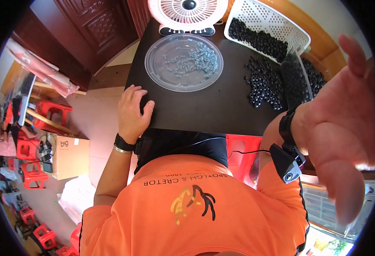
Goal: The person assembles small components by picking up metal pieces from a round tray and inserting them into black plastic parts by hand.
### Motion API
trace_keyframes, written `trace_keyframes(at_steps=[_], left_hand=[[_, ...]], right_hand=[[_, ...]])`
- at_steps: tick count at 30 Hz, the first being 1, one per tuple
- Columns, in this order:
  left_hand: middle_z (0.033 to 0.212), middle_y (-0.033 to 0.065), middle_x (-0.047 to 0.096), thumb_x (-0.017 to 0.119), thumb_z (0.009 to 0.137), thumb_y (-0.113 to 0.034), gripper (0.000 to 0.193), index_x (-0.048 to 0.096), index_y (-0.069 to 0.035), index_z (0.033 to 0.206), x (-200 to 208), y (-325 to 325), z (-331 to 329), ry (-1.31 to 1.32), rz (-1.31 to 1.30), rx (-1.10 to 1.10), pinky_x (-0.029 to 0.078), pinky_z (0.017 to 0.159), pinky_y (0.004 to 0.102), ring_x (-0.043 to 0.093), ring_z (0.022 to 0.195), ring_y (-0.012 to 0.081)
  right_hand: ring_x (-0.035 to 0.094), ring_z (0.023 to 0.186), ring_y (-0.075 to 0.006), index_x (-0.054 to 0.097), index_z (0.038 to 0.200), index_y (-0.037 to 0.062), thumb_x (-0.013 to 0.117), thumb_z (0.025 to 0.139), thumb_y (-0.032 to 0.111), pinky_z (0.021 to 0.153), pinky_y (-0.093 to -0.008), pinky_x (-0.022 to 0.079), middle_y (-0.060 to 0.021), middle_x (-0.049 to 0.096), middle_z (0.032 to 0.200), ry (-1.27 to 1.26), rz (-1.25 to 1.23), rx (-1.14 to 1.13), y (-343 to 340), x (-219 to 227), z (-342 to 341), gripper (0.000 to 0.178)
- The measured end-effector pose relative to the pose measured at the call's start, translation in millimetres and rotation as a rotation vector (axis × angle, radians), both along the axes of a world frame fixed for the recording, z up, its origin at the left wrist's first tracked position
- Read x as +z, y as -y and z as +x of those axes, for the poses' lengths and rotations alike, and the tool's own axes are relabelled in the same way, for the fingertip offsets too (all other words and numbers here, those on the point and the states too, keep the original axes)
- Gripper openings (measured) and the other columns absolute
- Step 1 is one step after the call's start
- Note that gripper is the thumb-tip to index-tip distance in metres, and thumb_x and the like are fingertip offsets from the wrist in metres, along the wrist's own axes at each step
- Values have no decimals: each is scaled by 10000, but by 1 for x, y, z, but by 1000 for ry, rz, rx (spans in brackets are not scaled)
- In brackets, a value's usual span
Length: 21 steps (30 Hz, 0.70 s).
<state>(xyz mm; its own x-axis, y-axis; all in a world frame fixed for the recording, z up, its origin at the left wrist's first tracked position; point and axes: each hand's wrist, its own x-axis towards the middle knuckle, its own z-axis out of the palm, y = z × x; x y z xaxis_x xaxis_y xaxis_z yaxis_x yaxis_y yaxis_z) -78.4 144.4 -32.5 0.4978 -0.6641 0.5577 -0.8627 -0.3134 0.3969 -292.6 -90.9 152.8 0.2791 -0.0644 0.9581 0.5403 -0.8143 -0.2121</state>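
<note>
My left hand rests at the left edge of the dark table, its fingers laid out and the thumb apart, holding nothing. Raised close to the camera on the right, my right hand is open, thumb and fingers spread. Part of it runs into the dark rim of the picture. A round clear plastic lid lies on the table, bearing many tiny silvery-blue pieces that look like small springs. To its right sits a loose pile of small black ring-like parts.
Along the back stand a white fan and a white perforated basket of black parts. A clear container with more black parts is near my right hand. Red stools and a cardboard box stand left. A small camera hangs by my right wrist.
</note>
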Motion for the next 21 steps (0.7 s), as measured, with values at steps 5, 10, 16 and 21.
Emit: trace_keyframes(at_steps=[5, 10, 16, 21], left_hand=[[1134, 174, 585, 636, 796, -198, 294, 593, -23, 1029, 4, 5, 10, 42, 37, -5, 389, 969, 460, 502, 1148, 379], [1169, 207, 574, 636, 792, -208, 298, 588, -24, 1021, 1, 6, 21, 75, 48, 19, 376, 990, 479, 495, 1160, 402], [1165, 217, 562, 653, 744, -215, 316, 605, -29, 995, -2, 13, -3, 54, 65, 43, 364, 1020, 508, 470, 1183, 427], [1146, 180, 577, 708, 729, -289, 390, 607, -57, 1026, -64, -4, 31, 190, -57, -140, 379, 998, 489, 490, 1168, 386]], right_hand=[[627, 945, -305, 575, 1120, -61, 677, 821, 315, 777, -367, 515, -235, 612, 1088, 33, 26, 6, 29, -4, -21, 491], [627, 945, -309, 577, 1116, -61, 678, 818, 313, 773, -366, 515, -238, 612, 1089, 131, -121, 31, 67, 25, -5, 489], [627, 945, -313, 580, 1111, -60, 680, 816, 312, 768, -366, 515, -242, 612, 1090, 500, -407, -65, 109, 151, 9, 485], [627, 944, -316, 582, 1106, -60, 681, 813, 310, 764, -366, 515, -246, 612, 1090, 623, -683, -211, 56, 245, -55, 483]])
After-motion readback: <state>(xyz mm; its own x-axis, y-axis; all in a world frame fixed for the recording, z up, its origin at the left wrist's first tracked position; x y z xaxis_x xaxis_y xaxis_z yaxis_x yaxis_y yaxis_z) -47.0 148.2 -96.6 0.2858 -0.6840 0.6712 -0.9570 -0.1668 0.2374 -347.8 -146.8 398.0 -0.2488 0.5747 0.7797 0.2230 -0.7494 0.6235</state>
